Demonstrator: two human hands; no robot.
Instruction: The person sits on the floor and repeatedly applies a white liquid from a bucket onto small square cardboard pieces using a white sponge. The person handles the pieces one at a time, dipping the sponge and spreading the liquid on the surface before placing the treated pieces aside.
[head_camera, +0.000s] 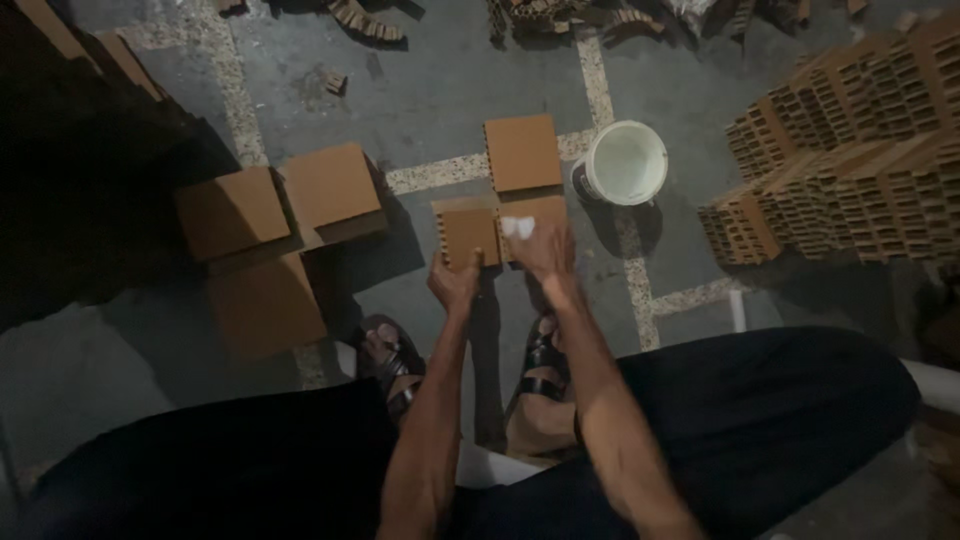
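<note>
Head view: left hand (455, 283) grips brown slab (468, 232); right hand (543, 250) beside it pinches white lump (517, 227).

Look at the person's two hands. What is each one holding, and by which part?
The left hand grips a square brown tile by its near edge. The right hand holds a small white wad, perhaps cloth, in its fingertips against a second tile.
</note>
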